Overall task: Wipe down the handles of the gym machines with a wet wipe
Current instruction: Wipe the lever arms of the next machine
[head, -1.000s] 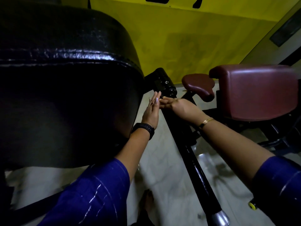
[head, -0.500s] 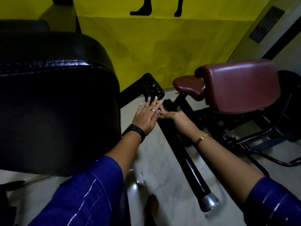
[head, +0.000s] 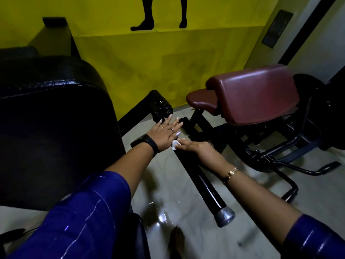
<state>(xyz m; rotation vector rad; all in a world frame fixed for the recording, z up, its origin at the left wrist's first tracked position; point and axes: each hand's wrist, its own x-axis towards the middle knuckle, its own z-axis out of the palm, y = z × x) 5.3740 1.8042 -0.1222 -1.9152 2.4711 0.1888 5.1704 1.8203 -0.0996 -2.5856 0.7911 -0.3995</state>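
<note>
1. Wiping the black lever bar (head: pixel 197 176): the right hand (head: pixel 196 147) is pinching a small white wet wipe (head: pixel 174 144) at its fingertips and pressing it onto the upper part of the bar, below the black roller pad (head: pixel 161 106).
2. Doing the step well: the wipe is looking small against the bar. The job is probably calling for firm, overlapping strokes along its length, with the wipe turning round the sides and underside as far as the grey end cap (head: pixel 225 214).
3. Left hand (head: pixel 164 132): it is lying palm down with fingers straight and slightly spread, grasping nothing. Its thumb side is sitting just beside the wipe. Whether it is bearing on the bar cannot be told.
4. Arms: both are reaching forward, almost straight. The left forearm is passing beside the large black pad (head: pixel 52 128), and the right is coming in from the side of the maroon seat (head: pixel 253 94).
</note>
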